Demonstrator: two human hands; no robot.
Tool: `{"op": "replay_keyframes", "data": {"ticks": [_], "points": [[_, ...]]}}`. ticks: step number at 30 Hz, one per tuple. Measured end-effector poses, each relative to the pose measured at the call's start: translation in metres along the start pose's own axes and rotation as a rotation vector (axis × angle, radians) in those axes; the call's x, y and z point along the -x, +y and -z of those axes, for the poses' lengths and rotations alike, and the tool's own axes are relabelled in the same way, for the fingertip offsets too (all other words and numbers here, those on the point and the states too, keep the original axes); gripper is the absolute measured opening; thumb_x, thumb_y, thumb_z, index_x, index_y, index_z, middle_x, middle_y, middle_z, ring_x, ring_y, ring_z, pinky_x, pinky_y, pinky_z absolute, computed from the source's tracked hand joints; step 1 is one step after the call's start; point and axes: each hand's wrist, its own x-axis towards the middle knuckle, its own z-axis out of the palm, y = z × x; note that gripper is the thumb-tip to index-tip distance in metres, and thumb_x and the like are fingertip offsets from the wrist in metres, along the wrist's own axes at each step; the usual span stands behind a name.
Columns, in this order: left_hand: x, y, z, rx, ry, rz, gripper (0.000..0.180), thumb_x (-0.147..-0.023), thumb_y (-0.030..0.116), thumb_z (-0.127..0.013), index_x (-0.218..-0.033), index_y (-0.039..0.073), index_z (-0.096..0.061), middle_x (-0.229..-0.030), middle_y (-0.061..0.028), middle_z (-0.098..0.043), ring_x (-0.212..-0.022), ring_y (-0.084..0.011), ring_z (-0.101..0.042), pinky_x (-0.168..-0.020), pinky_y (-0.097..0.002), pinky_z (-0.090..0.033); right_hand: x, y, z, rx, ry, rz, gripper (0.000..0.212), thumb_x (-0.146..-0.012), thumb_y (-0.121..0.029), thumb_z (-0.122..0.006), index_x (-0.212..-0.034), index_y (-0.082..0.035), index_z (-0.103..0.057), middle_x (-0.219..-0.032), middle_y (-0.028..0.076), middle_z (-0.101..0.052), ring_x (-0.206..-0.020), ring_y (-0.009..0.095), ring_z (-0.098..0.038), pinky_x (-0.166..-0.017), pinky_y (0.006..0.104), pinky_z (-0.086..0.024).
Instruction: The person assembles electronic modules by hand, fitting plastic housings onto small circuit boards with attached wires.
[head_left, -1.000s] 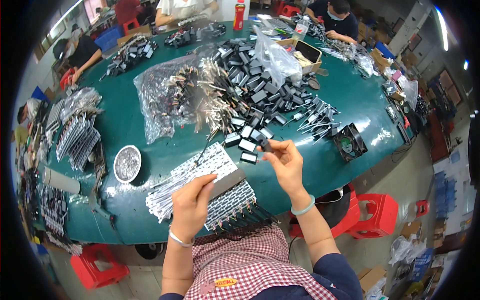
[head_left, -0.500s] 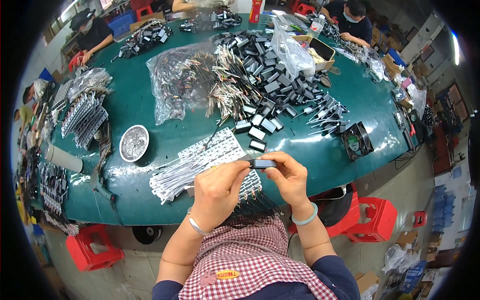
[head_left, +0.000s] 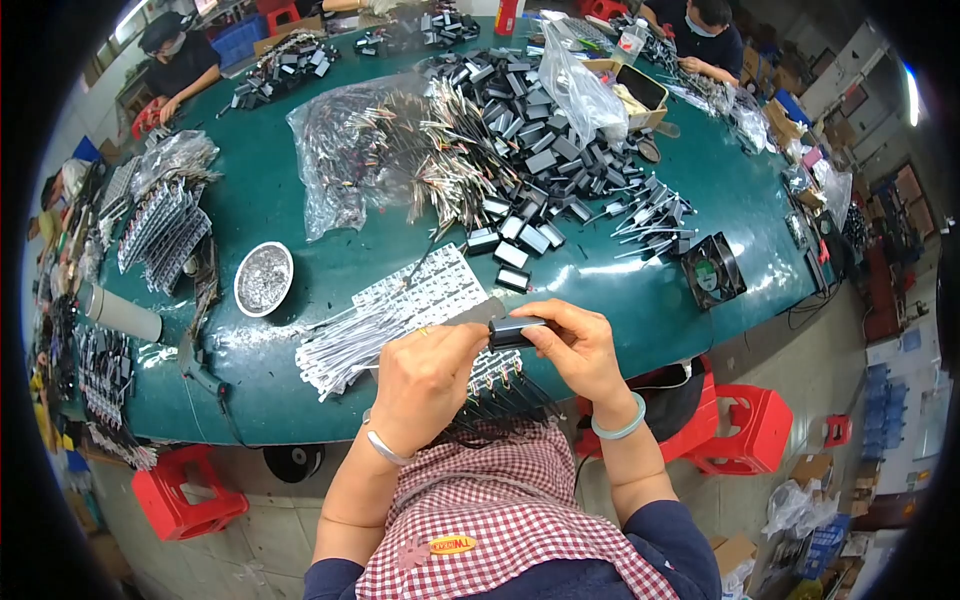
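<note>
Between my hands, above the near edge of the table, is a small black rectangular plastic case (head_left: 514, 333). My right hand (head_left: 578, 352) pinches its right end between thumb and fingers. My left hand (head_left: 428, 375) has its fingertips pressed together at the case's left end; any small part there is hidden. Just beyond and to the left lie white perforated boards (head_left: 432, 284) with a bundle of white cables (head_left: 335, 358). More boards with dark wires (head_left: 500, 385) sit under my wrists. Several finished-looking black cases (head_left: 512, 278) lie past my hands.
A large heap of black cases (head_left: 560, 150) and loose wires (head_left: 455, 165) fills the table's middle, beside a plastic bag (head_left: 340, 160). A round white bowl (head_left: 264, 279) stands left, a small fan (head_left: 714, 272) right. Red stools (head_left: 745, 430) stand below. Two people (head_left: 180, 60) work across the table.
The case has turned slightly in my fingers and shifted a little left. My left hand stays at its left end. The whole view has moved slightly.
</note>
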Motion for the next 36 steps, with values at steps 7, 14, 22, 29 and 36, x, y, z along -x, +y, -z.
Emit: {"op": "replay_keyframes", "data": {"ticks": [7, 14, 22, 29, 36], "points": [[0.005, -0.005, 0.007, 0.325, -0.248, 0.270, 0.009, -0.086, 0.004, -0.069, -0.093, -0.001, -0.067, -0.076, -0.0162, -0.071, -0.066, -0.0300, -0.071, -0.056, -0.0343, -0.052, -0.008, -0.017, 0.016, 0.279, -0.166, 0.145, 0.018, -0.086, -0.004, -0.070, -0.104, 0.001, -0.070, -0.087, 0.013, -0.069, -0.070, 0.025, -0.065, -0.064, 0.0322, -0.051], [0.011, -0.005, 0.002, 0.165, -0.279, 0.230, 0.012, -0.086, 0.007, -0.070, -0.093, -0.002, -0.066, -0.074, -0.0166, -0.070, -0.063, -0.0300, -0.069, -0.056, -0.0343, -0.052, -0.007, -0.018, 0.006, 0.349, -0.179, 0.124, 0.015, -0.087, -0.005, -0.070, -0.100, 0.001, -0.069, -0.079, 0.014, -0.065, -0.067, 0.027, -0.063, -0.061, 0.0352, -0.049], [0.008, -0.012, 0.006, 0.565, -0.421, 0.624, 0.015, -0.088, 0.007, -0.072, -0.098, -0.003, -0.066, -0.065, -0.0058, -0.068, -0.056, -0.0068, -0.062, -0.049, -0.0239, -0.049, -0.009, -0.002, 0.007, 0.227, -0.220, 0.190, 0.017, -0.086, -0.007, -0.071, -0.100, 0.003, -0.068, -0.073, 0.015, -0.063, -0.062, 0.025, -0.062, -0.059, 0.0333, -0.049], [0.021, -0.021, -0.006, 0.679, -0.336, 0.799, 0.015, -0.090, 0.005, -0.070, -0.096, -0.006, -0.063, -0.068, -0.0080, -0.069, -0.055, -0.0081, -0.063, -0.047, -0.0227, -0.050, -0.006, -0.002, -0.015, 0.161, -0.012, -0.017, 0.015, -0.082, -0.008, -0.076, -0.094, -0.001, -0.069, -0.124, 0.013, -0.061, -0.095, 0.022, -0.064, -0.074, 0.0332, -0.051], [0.024, -0.012, -0.013, 0.539, -0.219, 0.676, 0.011, -0.089, 0.002, -0.070, -0.092, -0.005, -0.063, -0.066, -0.0076, -0.069, -0.055, -0.0081, -0.063, -0.048, -0.0224, -0.049, 0.006, 0.033, -0.049, -0.152, 0.056, 0.000, 0.013, -0.080, -0.009, -0.079, -0.087, -0.001, -0.070, -0.138, 0.017, -0.054, -0.122, 0.031, -0.055, -0.102, 0.0402, -0.044]]}}
